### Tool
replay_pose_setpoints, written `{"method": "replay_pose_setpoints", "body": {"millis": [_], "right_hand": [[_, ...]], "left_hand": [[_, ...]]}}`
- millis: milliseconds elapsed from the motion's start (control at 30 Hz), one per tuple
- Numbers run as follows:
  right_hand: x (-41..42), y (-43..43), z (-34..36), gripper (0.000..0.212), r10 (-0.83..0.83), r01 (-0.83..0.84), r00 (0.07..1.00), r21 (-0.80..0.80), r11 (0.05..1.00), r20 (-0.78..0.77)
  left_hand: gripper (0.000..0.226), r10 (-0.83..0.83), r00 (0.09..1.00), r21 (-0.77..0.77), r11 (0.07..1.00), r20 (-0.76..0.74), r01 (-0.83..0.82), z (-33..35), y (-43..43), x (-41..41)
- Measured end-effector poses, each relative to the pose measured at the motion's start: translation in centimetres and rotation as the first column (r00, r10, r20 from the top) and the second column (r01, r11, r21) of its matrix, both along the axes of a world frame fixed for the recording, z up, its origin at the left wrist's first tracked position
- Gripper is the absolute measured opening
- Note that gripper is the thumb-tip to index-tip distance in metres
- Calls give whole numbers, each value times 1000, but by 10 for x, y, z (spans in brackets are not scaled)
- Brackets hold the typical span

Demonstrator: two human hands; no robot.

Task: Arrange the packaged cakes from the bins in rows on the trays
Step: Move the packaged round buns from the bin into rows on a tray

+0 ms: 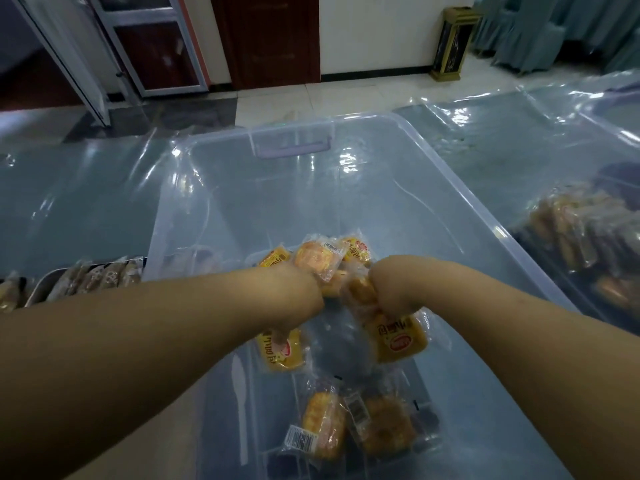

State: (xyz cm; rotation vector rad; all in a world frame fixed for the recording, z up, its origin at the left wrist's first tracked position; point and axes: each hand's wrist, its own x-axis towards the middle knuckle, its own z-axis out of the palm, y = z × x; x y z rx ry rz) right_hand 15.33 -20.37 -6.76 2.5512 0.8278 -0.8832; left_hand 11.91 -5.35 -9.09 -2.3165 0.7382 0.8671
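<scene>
Inside bin (502, 233), both hands' fingers (280, 336) clutch packaged cakes (398, 337).

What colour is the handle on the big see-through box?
Pale purple handle on the clear plastic bin, seen in the head view.

Banquet hall — covered chairs (540, 32), plastic-sheeted tables (502, 140), lobby bin (453, 43).

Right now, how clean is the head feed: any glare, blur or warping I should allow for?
Head view: bright glare streaks on the clear bin and the plastic sheet; packaged cakes softly blurred, the right tray's cakes more so; wide-angle bending at the edges; dim, bluish cast.
</scene>
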Motion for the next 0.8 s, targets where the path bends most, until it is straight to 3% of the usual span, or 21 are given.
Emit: {"method": "replay_pose_setpoints", "body": {"millis": [67,133,233,300,400,500,667,800], "right_hand": [[2,-1,10,27,16,-16,999,-2,1000,31],[2,-4,22,28,11,-12,997,16,1000,75],[3,-11,40,21,-101,75,985,182,980,140],[1,-16,53,21,-218,150,963,357,922,159],[-2,-23,69,21,-311,169,933,547,820,179],[-9,-26,81,19,-366,156,917,700,697,160],[-34,-26,105,20,-401,55,896,848,528,192],[-68,-12,122,18,-434,-44,870,914,403,233]], "left_hand": [[61,21,997,-106,994,72,-14,16,5,0],[52,91,986,-191,979,140,-63,36,10,-3],[39,237,940,-317,936,244,-154,66,20,-14],[42,358,880,-449,872,313,-195,82,29,-28],[49,575,746,-681,696,336,-229,98,42,-53],[46,708,626,-834,528,327,-162,108,52,-78],[50,844,475,-957,290,249,-12,125,65,-118],[51,861,417,-957,257,291,136,142,79,-157]]}}
